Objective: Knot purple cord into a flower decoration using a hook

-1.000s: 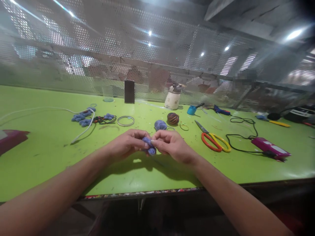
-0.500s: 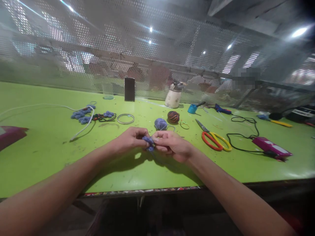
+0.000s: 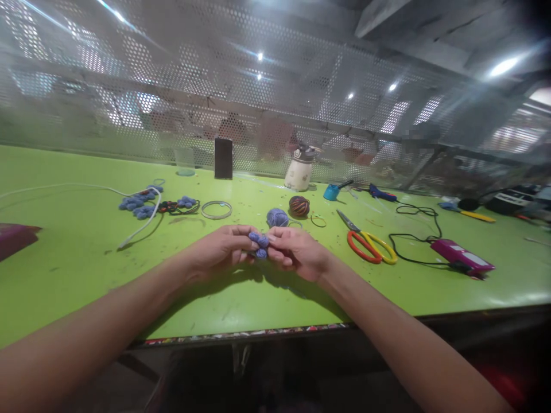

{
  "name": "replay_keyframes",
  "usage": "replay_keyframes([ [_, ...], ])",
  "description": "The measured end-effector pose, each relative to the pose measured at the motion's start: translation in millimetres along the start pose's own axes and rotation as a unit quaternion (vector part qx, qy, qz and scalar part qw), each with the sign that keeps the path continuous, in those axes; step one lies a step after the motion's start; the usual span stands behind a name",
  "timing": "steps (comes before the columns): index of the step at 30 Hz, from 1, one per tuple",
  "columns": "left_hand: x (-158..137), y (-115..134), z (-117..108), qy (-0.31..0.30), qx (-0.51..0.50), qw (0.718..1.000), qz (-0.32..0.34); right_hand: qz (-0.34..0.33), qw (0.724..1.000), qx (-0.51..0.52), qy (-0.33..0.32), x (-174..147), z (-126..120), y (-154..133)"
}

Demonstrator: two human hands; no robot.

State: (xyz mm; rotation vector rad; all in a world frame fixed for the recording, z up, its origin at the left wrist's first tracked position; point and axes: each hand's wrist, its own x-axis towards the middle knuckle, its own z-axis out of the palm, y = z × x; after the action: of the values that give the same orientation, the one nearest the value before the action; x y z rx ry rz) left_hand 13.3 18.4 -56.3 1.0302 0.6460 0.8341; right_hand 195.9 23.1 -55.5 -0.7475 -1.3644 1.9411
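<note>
The yarn piece (image 3: 259, 241), a small blue lobed thing, is sitting between the two hands, above the near part of the green desk (image 3: 77, 275). The left hand (image 3: 227, 245) is pinching it from its left side, the thumb lying along it, and that grip is narrow, holding the piece by its left edge. The right hand (image 3: 299, 251) is closing on the opposite edge — its grip is narrow too, with thumb and fingertips meeting the piece on its right side. The lobes are showing in the gap between the hands, one pair bulging at the top and another lobe poking out below; the part inside the fingers is staying hidden. Just beyond the hands, the blue ball (image 3: 277, 217) is resting on the desk, with the striped ball (image 3: 299, 206) sitting just behind it to the right. A metal ring (image 3: 216, 202) is lying flat beyond the left hand, and farther left some blue flowers (image 3: 140, 205) are lying in a cluster, a white cord (image 3: 140, 232) running past them. To the right of the right hand, the scissors (image 3: 365, 246) are lying with their red and yellow handles toward the person — well apart from the piece. Farther back, a phone (image 3: 223, 159) is standing upright and a bottle (image 3: 298, 172) is standing to its right.
</note>
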Motion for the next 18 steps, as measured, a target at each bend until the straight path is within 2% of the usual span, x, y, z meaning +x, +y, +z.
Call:
replay_keyframes([
  [5, -0.8, -1.8, -1.4, -0.01, -0.022, 1.0, 0.011, -0.019, 1.0, 0.004, -0.003, -1.5, 3.8, -0.2],
  [14, -3.7, 1.0, -0.5, 0.004, -0.028, 0.999, -0.015, -0.03, 1.0, -0.006, 0.005, 0.3, 2.4, 0.3],
  [18, -1.8, 0.3, -2.0, 0.044, -0.066, 0.996, -0.033, -0.027, 0.999, -0.01, 0.035, 2.2, 0.5, 1.7],
])
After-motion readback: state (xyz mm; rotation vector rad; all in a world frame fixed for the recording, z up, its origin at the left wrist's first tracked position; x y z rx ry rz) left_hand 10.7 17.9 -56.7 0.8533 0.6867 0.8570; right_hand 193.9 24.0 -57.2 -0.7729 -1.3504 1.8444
